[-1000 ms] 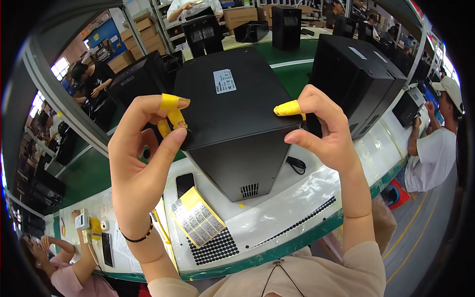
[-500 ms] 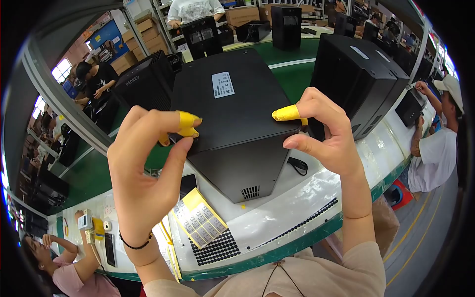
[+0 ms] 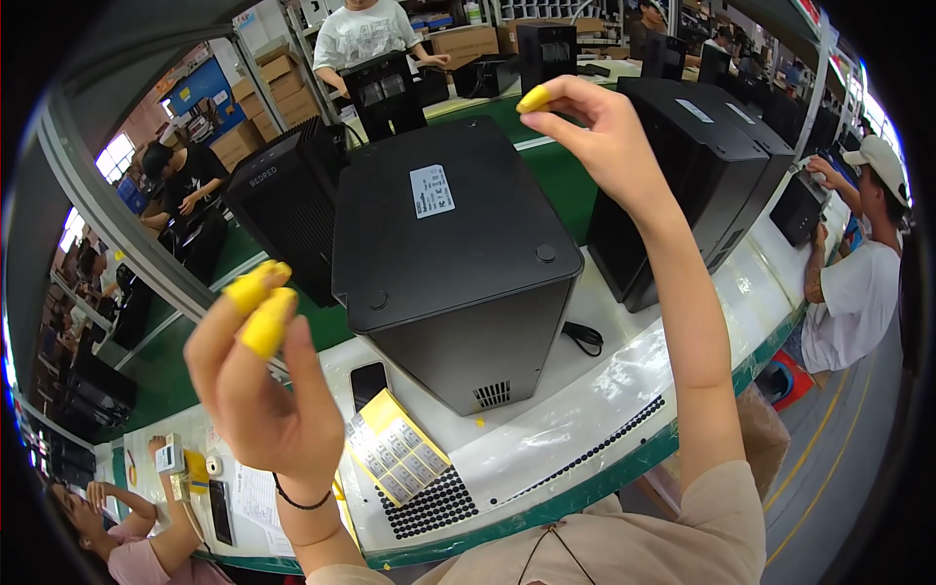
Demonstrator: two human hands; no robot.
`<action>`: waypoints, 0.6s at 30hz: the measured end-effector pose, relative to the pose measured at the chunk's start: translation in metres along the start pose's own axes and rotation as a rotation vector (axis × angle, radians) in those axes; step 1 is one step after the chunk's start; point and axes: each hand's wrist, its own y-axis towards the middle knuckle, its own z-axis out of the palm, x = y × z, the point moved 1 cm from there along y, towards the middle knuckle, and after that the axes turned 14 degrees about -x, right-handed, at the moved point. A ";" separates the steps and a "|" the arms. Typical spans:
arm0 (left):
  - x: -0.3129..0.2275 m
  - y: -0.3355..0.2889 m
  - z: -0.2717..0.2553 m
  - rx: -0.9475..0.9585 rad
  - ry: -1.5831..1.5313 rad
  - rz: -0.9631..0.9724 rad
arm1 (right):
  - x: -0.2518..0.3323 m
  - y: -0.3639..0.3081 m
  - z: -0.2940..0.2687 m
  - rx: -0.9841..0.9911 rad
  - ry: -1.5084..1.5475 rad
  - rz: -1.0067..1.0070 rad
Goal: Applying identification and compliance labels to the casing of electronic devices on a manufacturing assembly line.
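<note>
A large black computer case (image 3: 458, 234) lies before me with its flat panel up. That panel carries a white label (image 3: 432, 190) and round feet at its two near corners, one at the near left (image 3: 378, 299) and one at the near right (image 3: 546, 253). My left hand (image 3: 263, 380), slightly blurred, is off the case's near left corner, its bent fingers apart with nothing visible in them. My right hand (image 3: 600, 127) is raised beyond the far right corner, thumb and index finger pinched together. Whatever they may hold is too small to make out. Yellow covers wrap fingertips on both hands.
A sticker sheet (image 3: 398, 448), rows of black dots (image 3: 429, 507) and a phone (image 3: 368, 382) lie on the white table. A black cable (image 3: 583, 338) is right of the case. Other black cases stand left (image 3: 283, 195) and right (image 3: 682, 166). Several people work around.
My hands have left the case's near corners, uncovering the round feet there. The left has moved left and nearer me; the right has risen to the far side and closed into a pinch.
</note>
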 end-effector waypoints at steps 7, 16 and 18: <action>0.030 -0.004 0.001 -0.099 -0.148 -0.222 | -0.021 0.027 0.021 0.091 0.036 0.177; 0.037 -0.007 0.003 -0.129 -0.288 -0.355 | -0.024 0.026 0.032 0.182 0.108 0.333; 0.036 -0.007 0.005 -0.108 -0.297 -0.350 | -0.025 0.027 0.035 0.222 0.111 0.391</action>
